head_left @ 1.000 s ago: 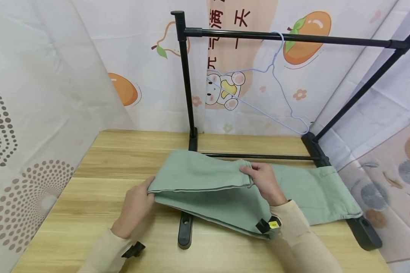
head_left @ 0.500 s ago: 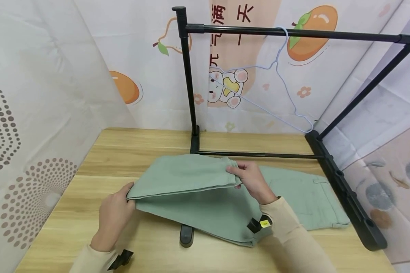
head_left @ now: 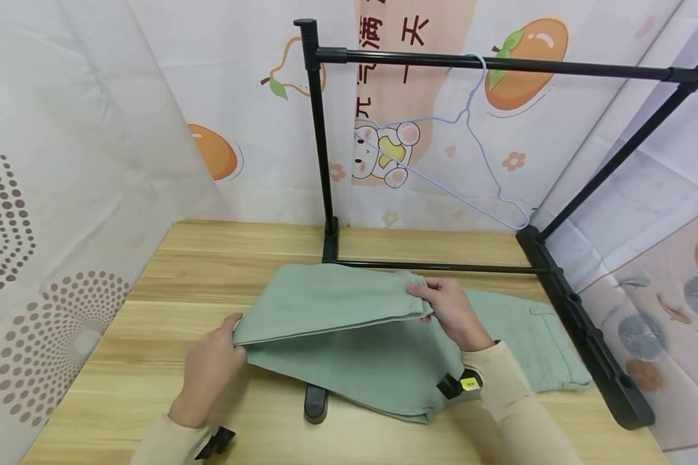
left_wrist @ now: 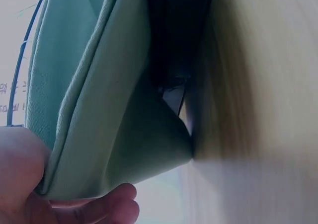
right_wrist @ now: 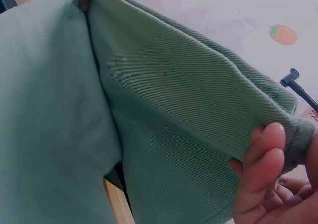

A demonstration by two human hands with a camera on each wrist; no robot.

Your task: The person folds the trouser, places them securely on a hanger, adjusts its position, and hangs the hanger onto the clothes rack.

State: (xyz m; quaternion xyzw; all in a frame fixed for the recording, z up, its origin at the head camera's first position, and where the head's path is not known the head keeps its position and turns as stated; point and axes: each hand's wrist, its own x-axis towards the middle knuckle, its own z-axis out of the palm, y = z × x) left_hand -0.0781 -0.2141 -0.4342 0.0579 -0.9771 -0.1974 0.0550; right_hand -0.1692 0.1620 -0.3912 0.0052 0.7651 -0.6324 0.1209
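Pale green trousers (head_left: pixel 349 361) lie lengthwise across the lower part of the rack in the head view, legs doubled back over themselves. The waist end, where a belt loop shows, lies at the right. My left hand (head_left: pixel 212 365) pinches the folded edge at the left, thumb on top; its fingertips (left_wrist: pixel 121 204) show under the cloth in the left wrist view. With thumb and fingers, my right hand (head_left: pixel 450 313) grips the stitched leg hem (right_wrist: pixel 298 139). The upper layer is raised between both hands, leaving a gap above the lower layer.
A black rack (head_left: pixel 320 148) stands on the wooden table (head_left: pixel 209 265), its left foot (head_left: pixel 316 403) partly under the trousers. On its top bar hangs a thin blue hanger (head_left: pixel 468 116). Printed curtains (head_left: pixel 256 194) enclose the back and sides.
My left hand has drawn the folded edge leftward and nearer the front, then come back slightly right. The waist end has slid left off the rack's right foot. Both hands keep their hold.
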